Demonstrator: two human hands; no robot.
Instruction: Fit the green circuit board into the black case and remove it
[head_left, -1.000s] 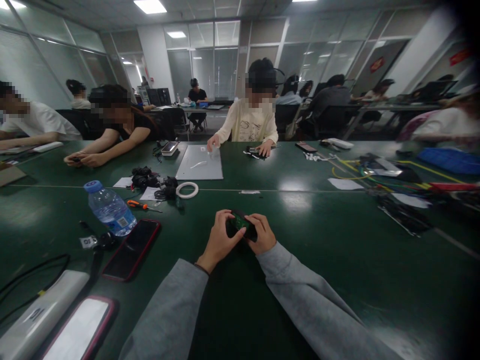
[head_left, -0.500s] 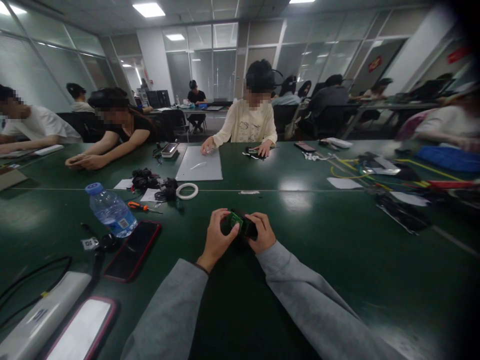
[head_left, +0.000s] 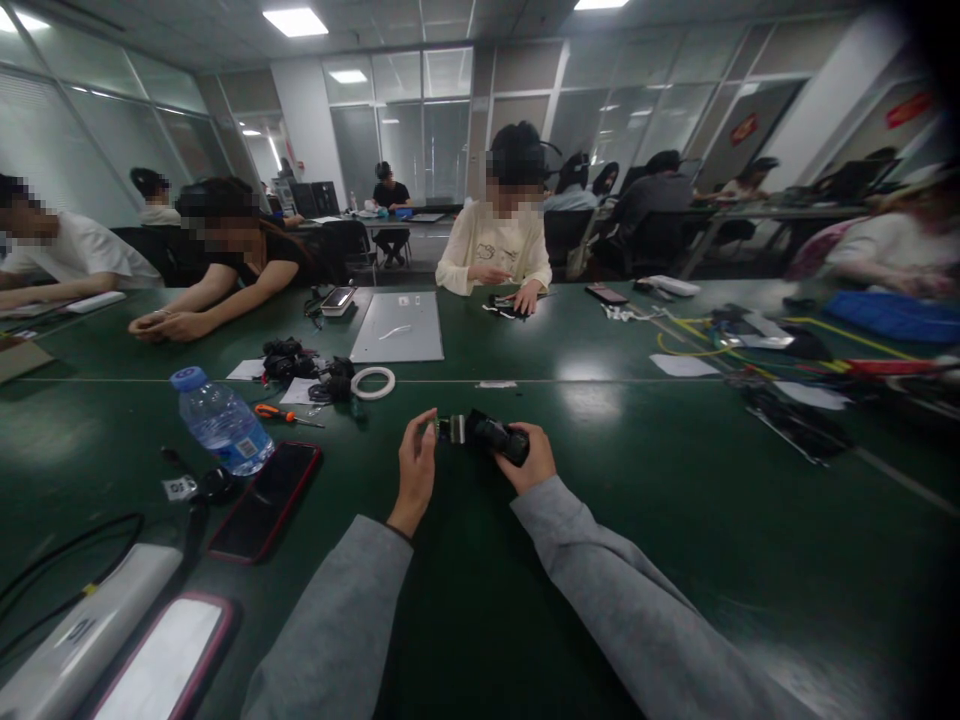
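My right hand (head_left: 529, 462) is closed around a small black device (head_left: 496, 437) just above the green table (head_left: 645, 480). A small silvery-green part (head_left: 452, 429) sticks out of the device's left end. My left hand (head_left: 416, 470) touches that part with its fingertips, thumb and fingers pinched at it. Both arms wear grey sleeves.
To my left lie a water bottle (head_left: 220, 420), an orange screwdriver (head_left: 277, 411), a red-cased phone (head_left: 264, 499), a white tape ring (head_left: 373, 382) and black parts (head_left: 291, 358). Other people sit across the table beside a grey mat (head_left: 399, 327). Cables (head_left: 720, 345) lie at right.
My hands have come apart. The left hand slid left off the device and now pinches the small part at its end; the right hand still holds the device, turned sideways.
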